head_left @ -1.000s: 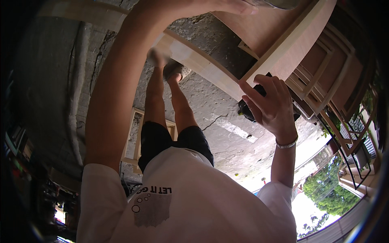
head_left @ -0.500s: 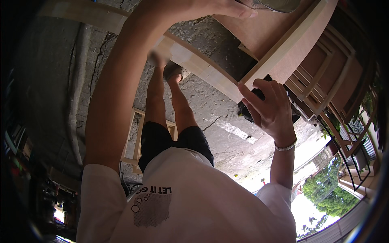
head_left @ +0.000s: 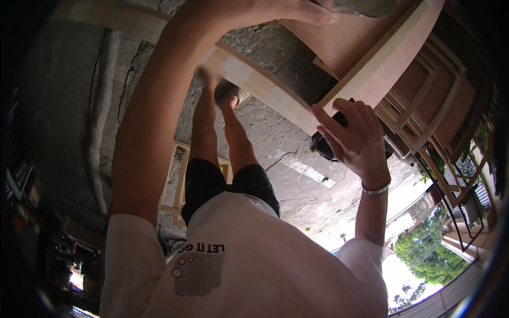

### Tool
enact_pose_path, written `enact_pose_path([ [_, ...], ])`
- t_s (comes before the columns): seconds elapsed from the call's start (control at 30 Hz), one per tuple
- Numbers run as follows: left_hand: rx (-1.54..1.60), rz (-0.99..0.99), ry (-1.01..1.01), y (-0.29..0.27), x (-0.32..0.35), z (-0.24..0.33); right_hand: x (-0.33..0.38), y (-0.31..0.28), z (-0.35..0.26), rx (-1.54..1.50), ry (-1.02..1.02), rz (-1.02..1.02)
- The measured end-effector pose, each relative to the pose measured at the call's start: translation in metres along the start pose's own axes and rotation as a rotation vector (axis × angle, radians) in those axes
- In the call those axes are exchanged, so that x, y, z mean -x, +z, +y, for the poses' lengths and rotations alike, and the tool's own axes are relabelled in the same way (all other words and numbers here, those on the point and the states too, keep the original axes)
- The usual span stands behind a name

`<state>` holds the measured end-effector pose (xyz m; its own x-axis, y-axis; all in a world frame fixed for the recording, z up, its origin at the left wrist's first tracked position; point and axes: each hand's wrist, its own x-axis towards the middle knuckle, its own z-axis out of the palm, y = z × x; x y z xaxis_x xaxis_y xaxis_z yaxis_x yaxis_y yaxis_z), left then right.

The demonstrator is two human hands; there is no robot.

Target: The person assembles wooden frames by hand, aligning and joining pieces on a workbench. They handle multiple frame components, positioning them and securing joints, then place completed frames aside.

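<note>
My left hand (head_left: 302,10) reaches across the upper edge, its thumb beside a shiny rounded metal-looking object (head_left: 366,6) that is cut off by the frame. The other fingers of that hand are out of sight, so its grip is hidden. My right hand (head_left: 358,135) wears a wrist band and is at the near corner of a pale wooden frame (head_left: 387,61) with a plywood panel (head_left: 328,40). Its fingers are bent, thumb and forefinger apart, with nothing visible between them. The forefinger tip lies over or against the frame corner; contact is unclear.
A light wooden board (head_left: 265,82) runs from under my left arm to that corner. Something black (head_left: 322,147) is behind my right hand. Several wooden frames (head_left: 419,106) lean at the right. Another frame (head_left: 177,169) lies behind my legs on cracked concrete (head_left: 297,175).
My right hand has shifted slightly right and down. The metal-looking object and my left thumb have moved a little to the right; my legs are unmoved.
</note>
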<state>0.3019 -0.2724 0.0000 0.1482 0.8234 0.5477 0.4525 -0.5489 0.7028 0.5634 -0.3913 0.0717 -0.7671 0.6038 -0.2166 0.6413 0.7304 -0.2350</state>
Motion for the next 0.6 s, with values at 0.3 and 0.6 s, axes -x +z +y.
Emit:
enact_pose_path([
  [0.3,-0.002,-0.030,-0.077,-0.001,-0.002,0.005,0.004,-0.005,0.003,-0.020,-0.018,0.004],
  [0.6,0.025,-0.016,-0.020,-0.001,-0.002,0.001,0.005,-0.004,-0.003,-0.013,-0.006,-0.043],
])
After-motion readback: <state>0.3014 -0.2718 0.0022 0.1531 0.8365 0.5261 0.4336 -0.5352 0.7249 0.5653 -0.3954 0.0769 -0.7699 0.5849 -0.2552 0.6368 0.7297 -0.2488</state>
